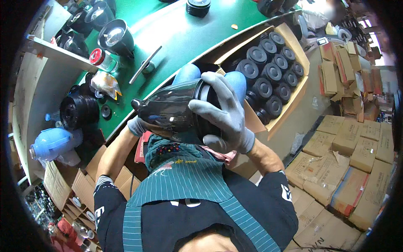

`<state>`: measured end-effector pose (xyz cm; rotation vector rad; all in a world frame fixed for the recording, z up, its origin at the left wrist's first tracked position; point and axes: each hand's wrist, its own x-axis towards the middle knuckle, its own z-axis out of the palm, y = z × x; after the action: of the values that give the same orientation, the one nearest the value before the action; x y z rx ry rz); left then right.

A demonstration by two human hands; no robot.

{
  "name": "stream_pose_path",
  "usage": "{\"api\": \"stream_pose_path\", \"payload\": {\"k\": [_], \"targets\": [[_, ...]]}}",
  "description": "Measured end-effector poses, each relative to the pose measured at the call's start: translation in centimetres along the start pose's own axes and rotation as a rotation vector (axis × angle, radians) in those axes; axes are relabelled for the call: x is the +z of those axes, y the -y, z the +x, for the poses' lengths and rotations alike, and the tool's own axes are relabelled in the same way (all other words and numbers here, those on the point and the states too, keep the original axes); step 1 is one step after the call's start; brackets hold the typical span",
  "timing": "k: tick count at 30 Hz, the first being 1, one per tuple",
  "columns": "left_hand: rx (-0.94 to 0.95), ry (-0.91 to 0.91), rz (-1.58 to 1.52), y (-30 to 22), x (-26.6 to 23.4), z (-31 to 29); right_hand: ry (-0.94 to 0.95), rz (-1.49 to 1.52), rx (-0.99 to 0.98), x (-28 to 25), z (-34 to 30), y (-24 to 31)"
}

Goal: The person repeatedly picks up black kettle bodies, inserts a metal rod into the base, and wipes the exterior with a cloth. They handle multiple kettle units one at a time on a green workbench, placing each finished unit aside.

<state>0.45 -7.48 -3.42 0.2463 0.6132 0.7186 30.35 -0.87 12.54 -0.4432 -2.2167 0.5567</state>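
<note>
Black jar (170,107) sideways, wide end within the right grip (228,114)

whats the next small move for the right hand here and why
Probably turn the dark bottle slightly by its wide end with the right hand: that hand already wraps the wide end, while the left hand, partly hidden by the bottle, seems to steady the narrower part.

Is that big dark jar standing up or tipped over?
Tipped: the dark jar is held sideways, narrow end left, wide end by the right hand.
</note>
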Motion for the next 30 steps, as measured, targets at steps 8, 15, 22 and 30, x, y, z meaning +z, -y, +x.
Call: {"api": "stream_pose_path", "payload": {"k": [8, 15, 22, 30], "targets": [[0.516, 0.252, 1.096, 0.8, 1.2, 0.4, 0.151, 0.164, -0.1, -1.5, -0.3, -2.3], [1.003, -0.669, 1.218, -4.9, 6.6, -2.3, -0.156, 1.118, 0.948, 0.1, -2.1, -2.5], [1.366, -0.539, 1.691, -5.7, 9.0, -3.2, -0.156, 0.704, 0.811, 1.4, -0.3, -3.0], [1.011, -0.403, 1.504, -6.2, 10.7, -3.8, -0.239, 0.678, 0.678, 3.0, -4.0, -1.2]]}}
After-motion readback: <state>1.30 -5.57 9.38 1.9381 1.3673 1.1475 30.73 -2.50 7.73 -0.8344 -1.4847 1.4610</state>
